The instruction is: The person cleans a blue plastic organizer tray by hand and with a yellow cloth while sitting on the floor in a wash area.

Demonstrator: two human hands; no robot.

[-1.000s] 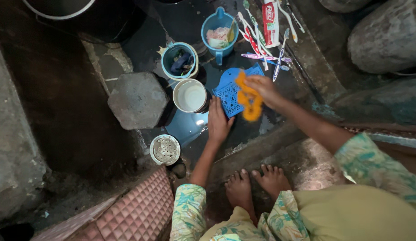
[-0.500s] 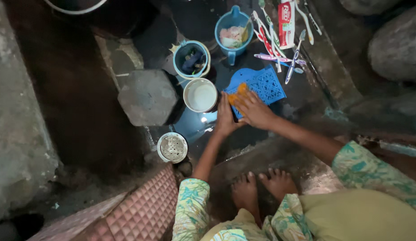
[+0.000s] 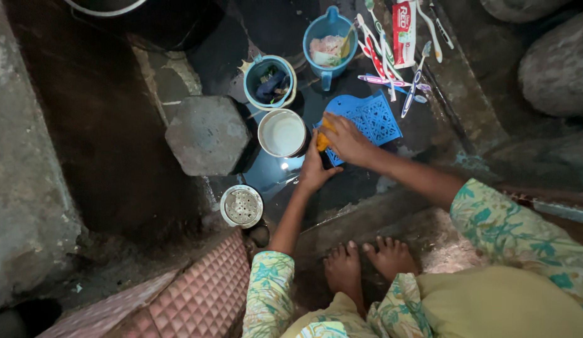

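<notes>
Down on the wet dark floor, the right hand [image 3: 346, 139] pressed an orange scrubber [image 3: 323, 139] against the near corner of a blue perforated plastic mat [image 3: 373, 119], fingers curled closed around the scrubber. The left hand [image 3: 314, 170] lay just beside it at the mat's lower edge, palm down and fingers spread, seemingly steadying the mat; whether it gripped the edge or only pressed on it could not be told.

As a judgement, scrubbing such a lattice well called for firm pressure from the bracing hand so the light mat would not slide on the slick surface, and short strokes across the holes, where grime would lodge.

Just left of the hands stood a white-lined metal cup [image 3: 282, 133], and beyond it a light blue container [image 3: 269, 80] holding dark items. A blue jug [image 3: 329, 47] with pale contents stood farther off. Several toothbrushes [image 3: 385, 80] and a red-and-white tube [image 3: 403, 25] lay beyond the mat. A round metal strainer [image 3: 241, 206] sat near a grey stone block [image 3: 207, 134].

The floor [image 3: 341, 181] was dark, glistening with water, hemmed by rough stone and concrete. A pink quilted mat [image 3: 197, 294] lay by the person's bare feet [image 3: 366, 263].
</notes>
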